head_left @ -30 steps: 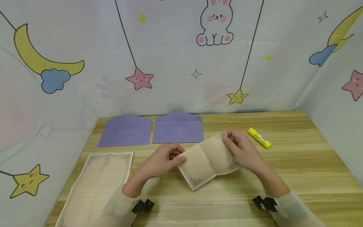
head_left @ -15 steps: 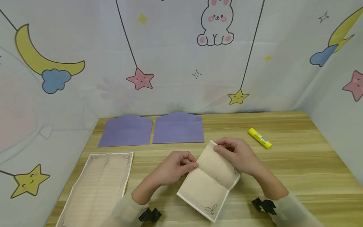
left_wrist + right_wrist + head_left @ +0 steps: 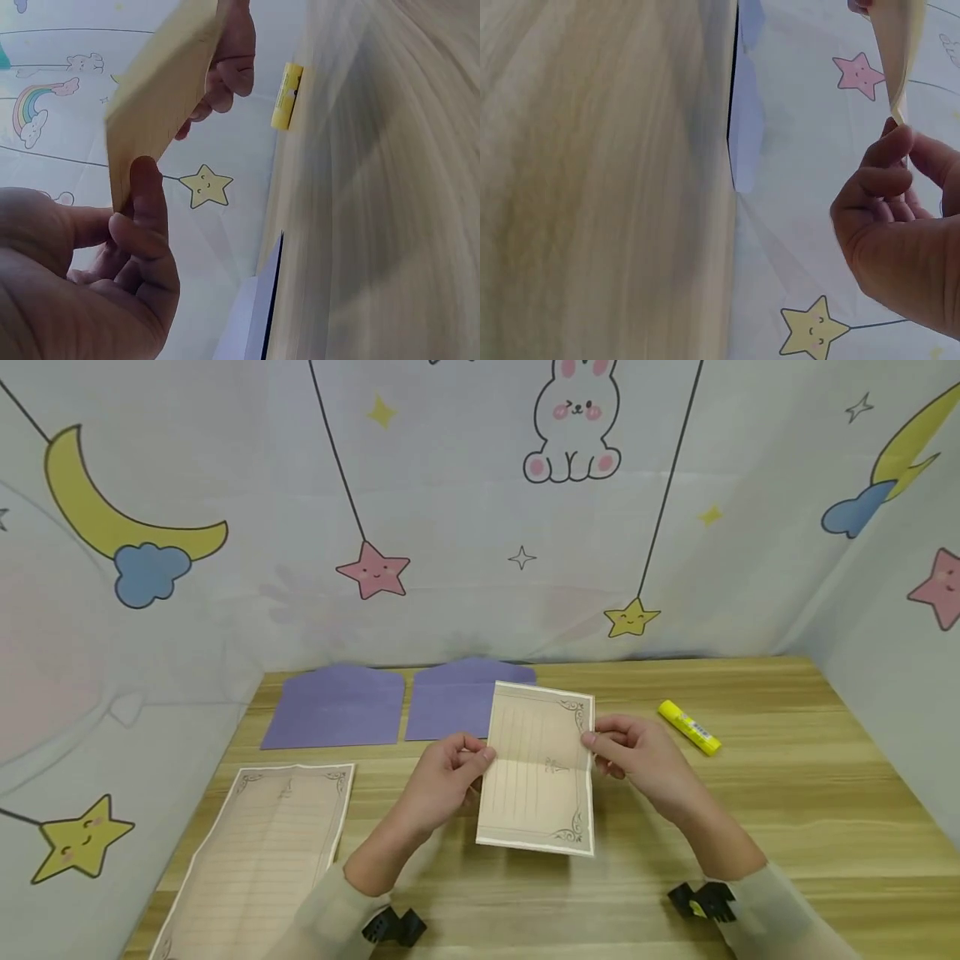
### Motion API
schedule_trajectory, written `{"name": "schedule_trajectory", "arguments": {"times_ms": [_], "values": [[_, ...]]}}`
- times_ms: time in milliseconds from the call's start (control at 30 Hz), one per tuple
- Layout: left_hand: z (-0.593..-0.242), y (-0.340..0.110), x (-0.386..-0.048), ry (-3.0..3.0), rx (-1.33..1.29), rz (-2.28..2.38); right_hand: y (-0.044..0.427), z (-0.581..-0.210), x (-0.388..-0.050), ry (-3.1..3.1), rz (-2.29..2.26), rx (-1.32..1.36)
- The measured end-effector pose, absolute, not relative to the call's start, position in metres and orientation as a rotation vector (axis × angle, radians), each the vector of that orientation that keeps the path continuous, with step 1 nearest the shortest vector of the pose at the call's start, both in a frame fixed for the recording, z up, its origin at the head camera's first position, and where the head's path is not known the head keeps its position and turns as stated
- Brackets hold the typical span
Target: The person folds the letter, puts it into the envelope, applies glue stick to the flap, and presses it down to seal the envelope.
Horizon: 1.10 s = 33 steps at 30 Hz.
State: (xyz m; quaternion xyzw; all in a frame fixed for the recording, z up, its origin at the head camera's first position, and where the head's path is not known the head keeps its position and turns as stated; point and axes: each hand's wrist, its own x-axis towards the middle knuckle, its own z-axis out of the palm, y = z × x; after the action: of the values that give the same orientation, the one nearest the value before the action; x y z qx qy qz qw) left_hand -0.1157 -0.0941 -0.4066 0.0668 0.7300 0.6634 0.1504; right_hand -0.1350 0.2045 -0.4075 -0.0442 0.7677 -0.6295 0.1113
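Observation:
A folded sheet of beige letter paper [image 3: 525, 768], with ruled lines and scroll corners, is held above the table between both hands. My left hand [image 3: 447, 785] pinches its left edge between thumb and fingers, and my right hand [image 3: 648, 764] pinches the right edge. In the left wrist view, the folded paper [image 3: 161, 90] is raised off the table, with the left hand [image 3: 127, 262] at its lower edge. The right wrist view shows the right hand [image 3: 900, 202] pinching a corner of the paper [image 3: 896, 60]. Behind it, a purple envelope [image 3: 450, 702] is partly covered.
Another purple envelope [image 3: 337, 710] lies at the back left. An unfolded ruled letter sheet [image 3: 258, 843] lies at the left, partly under the left sleeve. A yellow glue stick [image 3: 688, 727] rests right of the right hand on the wooden table [image 3: 817, 793]. A printed curtain hangs behind.
The folded paper has been turned and lifted from a slanted position to nearly upright, and its ruled, decorated face now shows. Both hands have shifted their grip to its side edges.

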Motion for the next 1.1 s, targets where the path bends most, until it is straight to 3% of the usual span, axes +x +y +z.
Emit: {"name": "schedule_trajectory", "arguments": {"times_ms": [233,400,600,900,1100], "values": [[-0.405,-0.097,-0.114,1.987,0.295,1.801,0.205,-0.409,-0.135,2.309,-1.923,-0.156],[-0.407,-0.098,-0.115,1.872,0.227,1.856,0.208,-0.409,-0.134,2.347,-1.934,-0.217],[-0.408,-0.103,-0.118,1.781,0.149,1.939,0.209,-0.407,-0.131,2.449,-1.891,-0.496],[-0.408,-0.104,-0.123,1.715,0.061,2.047,0.2,-0.409,-0.13,2.98,-1.413,-0.97],[-0.408,-0.1,-0.123,1.915,0.05,2.023,0.198,-0.411,-0.131,3.049,-1.23,-1.088]]}}
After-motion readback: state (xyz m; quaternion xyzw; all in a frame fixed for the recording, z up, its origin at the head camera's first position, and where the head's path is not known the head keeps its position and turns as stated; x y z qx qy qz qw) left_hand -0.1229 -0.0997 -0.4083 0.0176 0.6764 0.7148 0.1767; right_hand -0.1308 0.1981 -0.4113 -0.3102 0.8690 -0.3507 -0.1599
